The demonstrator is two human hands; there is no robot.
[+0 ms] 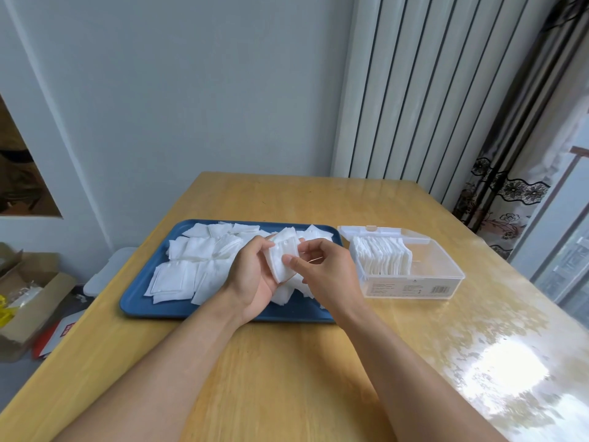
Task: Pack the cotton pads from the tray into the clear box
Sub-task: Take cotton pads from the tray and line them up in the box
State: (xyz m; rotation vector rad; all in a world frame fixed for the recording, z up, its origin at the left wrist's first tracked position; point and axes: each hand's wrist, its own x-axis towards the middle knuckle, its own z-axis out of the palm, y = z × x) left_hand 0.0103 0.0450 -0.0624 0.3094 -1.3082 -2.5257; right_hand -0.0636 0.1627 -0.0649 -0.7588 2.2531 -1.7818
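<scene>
We've got both hands up over the blue tray (140, 306), working one small stack of cotton pads (280, 261) between them. Our left hand (251, 279) cups the stack from below and the left, fingers curled around its far edge, while the right hand (322, 272) pinches the near corner with the thumb on top (the other right fingers are bent behind the stack, so we can't see exactly where they touch).

The rest of the loose pads (191, 266) are spread in a messy overlapping layer across the tray, mostly on its left and back parts, with a few poking out under our hands.

The clear box (411, 282) sits just to the right of the tray on the wooden table (287, 378), lid flipped open toward the back. A row of packed pads (382, 260) stands on edge inside it, filling the left part; the right part of the box shows only bare plastic.

Off the table's left side there's a cardboard box (28, 298) on the floor, and a white radiator (414, 90) stands against the wall behind the table, with a patterned curtain (510, 193) next to it.
</scene>
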